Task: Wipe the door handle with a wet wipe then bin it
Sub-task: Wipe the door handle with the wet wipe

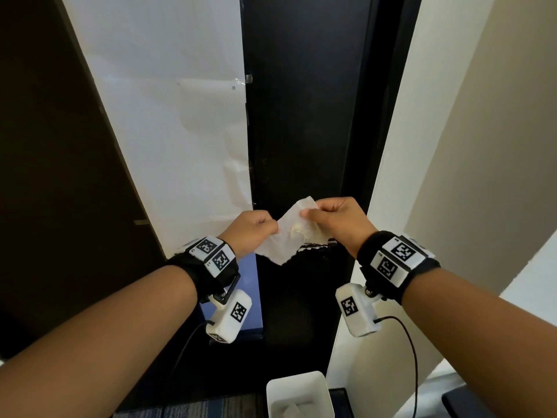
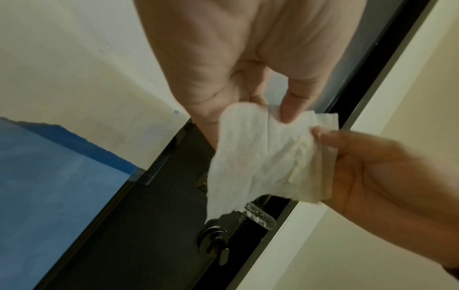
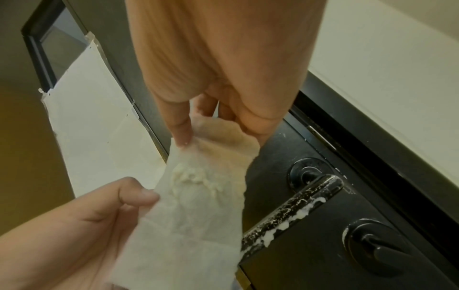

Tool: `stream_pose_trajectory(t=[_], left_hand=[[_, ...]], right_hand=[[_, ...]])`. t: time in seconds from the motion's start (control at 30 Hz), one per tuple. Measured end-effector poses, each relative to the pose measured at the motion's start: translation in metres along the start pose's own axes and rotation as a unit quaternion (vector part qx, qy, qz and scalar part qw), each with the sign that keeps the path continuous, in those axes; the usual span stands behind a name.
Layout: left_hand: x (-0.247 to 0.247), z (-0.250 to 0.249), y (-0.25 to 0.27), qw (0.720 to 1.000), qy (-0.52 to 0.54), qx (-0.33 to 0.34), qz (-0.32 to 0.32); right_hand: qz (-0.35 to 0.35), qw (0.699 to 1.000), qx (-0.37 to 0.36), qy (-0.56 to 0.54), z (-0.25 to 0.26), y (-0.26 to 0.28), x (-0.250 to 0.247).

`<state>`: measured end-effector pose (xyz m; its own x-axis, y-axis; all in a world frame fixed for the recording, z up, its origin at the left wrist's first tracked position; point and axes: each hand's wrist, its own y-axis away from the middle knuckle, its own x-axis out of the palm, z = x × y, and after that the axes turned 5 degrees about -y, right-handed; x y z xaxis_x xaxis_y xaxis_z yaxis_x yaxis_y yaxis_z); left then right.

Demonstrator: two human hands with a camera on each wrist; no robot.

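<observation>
Grip, head view: wet wipe (image 1: 291,233) is pinched at opposite edges by left hand (image 1: 251,229) and right hand (image 1: 337,220), above the white bin (image 1: 298,390).
Left wrist view: wipe is held spread before the black door (image 2: 154,225).
Right wrist view: door handle (image 3: 293,212) is streaked with white residue (just beside the wipe).

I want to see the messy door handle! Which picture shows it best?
The right wrist view: the door handle shows nearly whole, streaked with white gunk. The left wrist view shows only its tip below the wipe. The head view mostly hides it behind the wipe.
</observation>
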<state>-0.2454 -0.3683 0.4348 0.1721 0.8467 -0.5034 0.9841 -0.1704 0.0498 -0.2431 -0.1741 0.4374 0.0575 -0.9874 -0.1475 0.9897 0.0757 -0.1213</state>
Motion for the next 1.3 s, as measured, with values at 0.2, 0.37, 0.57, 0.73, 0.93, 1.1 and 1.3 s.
stream_pose_trajectory(t=[0.2, 0.37, 0.57, 0.73, 0.93, 1.1, 1.3], left_hand=[[0.004, -0.002, -0.004, 0.991, 0.102, -0.083, 0.014], [0.010, -0.002, -0.005, 0.985, 0.132, -0.108, 0.022], [0.016, -0.005, -0.005, 0.980, 0.174, -0.095, 0.033], [0.019, -0.007, -0.005, 0.975, 0.197, -0.103, 0.010], [0.015, -0.008, -0.005, 0.978, 0.179, -0.099, 0.039], [0.017, -0.002, -0.005, 0.982, 0.177, -0.068, 0.005], [0.019, -0.009, -0.006, 0.981, 0.190, -0.027, 0.017]], right_hand=[[-0.034, 0.996, -0.058, 0.056, -0.007, 0.006, 0.001], [-0.040, 0.992, -0.083, 0.081, -0.015, 0.011, 0.009], [-0.025, 0.984, -0.126, 0.127, -0.024, 0.018, 0.022], [0.022, 0.977, -0.148, 0.154, -0.029, 0.022, 0.032], [0.047, 0.987, -0.104, 0.113, -0.032, 0.027, 0.034], [0.006, 0.996, -0.077, 0.032, -0.036, 0.026, 0.031], [-0.078, 0.995, 0.033, -0.056, -0.048, 0.019, 0.019]])
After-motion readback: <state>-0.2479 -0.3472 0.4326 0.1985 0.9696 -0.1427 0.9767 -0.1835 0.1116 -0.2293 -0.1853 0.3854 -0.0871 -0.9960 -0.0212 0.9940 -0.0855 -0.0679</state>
